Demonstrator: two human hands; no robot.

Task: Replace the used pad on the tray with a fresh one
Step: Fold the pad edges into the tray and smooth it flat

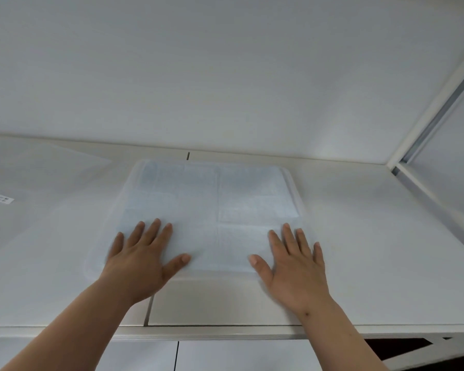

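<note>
A plain white wall runs behind a white desk (359,236), and at the far right a white frame with a grey strip (437,113) slants down toward the desk's corner. On the desk there is one tray (292,180), pale and shallow with rounded corners, and one pad (212,210), a light blue-white sheet with fold creases crossing it, spread over the tray so that only the tray's rim shows along the right and far edges. Off to the left lies one clear plastic sheet or bag (38,188), hard to make out against the white, with one small white label (1,198) on it. Two hands are in view. The left hand (142,258) lies flat on the near left part of the pad, fingers straight and spread, thumb pointing inward. The right hand (295,261) lies flat on the near right part in the same way, its outer fingers reaching to the pad's right edge. Neither hand grasps anything; both simply press palm-down on the sheet. The pad's middle stretches bare between the two thumbs, and the rest of it extends away from the fingertips toward the wall. Below the desk's front edge, white cabinet fronts (239,354) show.
</note>
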